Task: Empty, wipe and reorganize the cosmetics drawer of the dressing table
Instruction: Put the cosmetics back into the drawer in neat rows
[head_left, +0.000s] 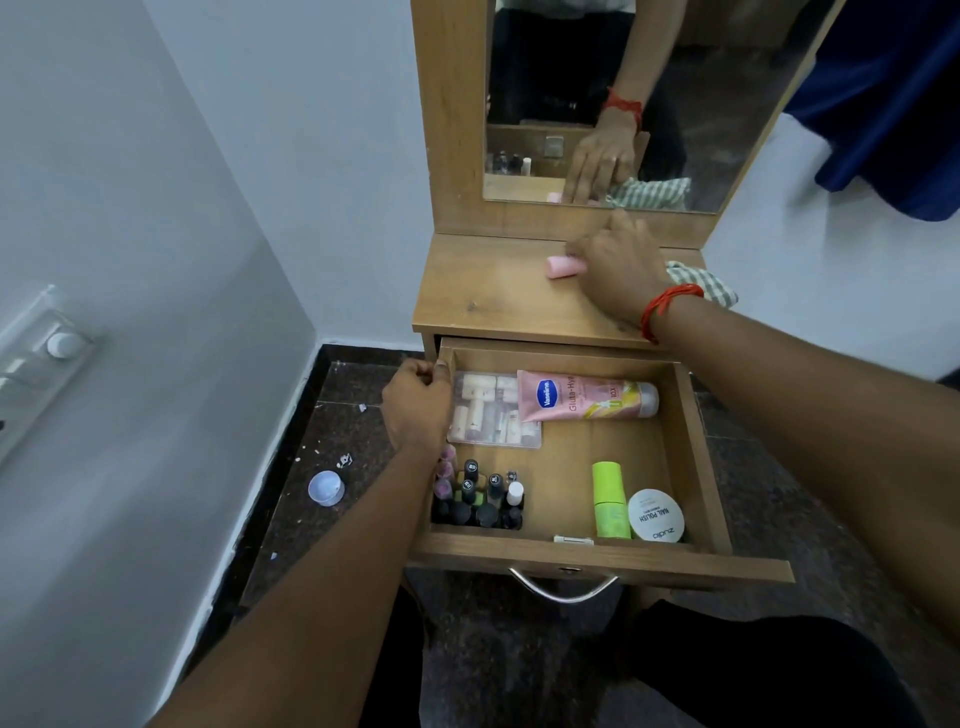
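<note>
The wooden drawer (696, 447) of the dressing table is pulled out. Inside lie a pink Vaseline tube (582, 396), a clear box of small items (493, 410), several nail polish bottles (480, 496) at the front left, a green bottle (609, 499) and a white round nail polish remover tub (655, 515). My left hand (415, 402) grips the drawer's left wall. On the tabletop (488, 296), my right hand (618, 265) closes around one end of a small pink container (563, 266). A green-and-white checked cloth (711, 286) lies behind that hand.
A mirror (597, 104) rises at the back of the table. On the dark floor to the left sit a pale blue cap (325, 487) and small scraps. White walls stand on the left, and blue fabric (893, 104) hangs at the upper right.
</note>
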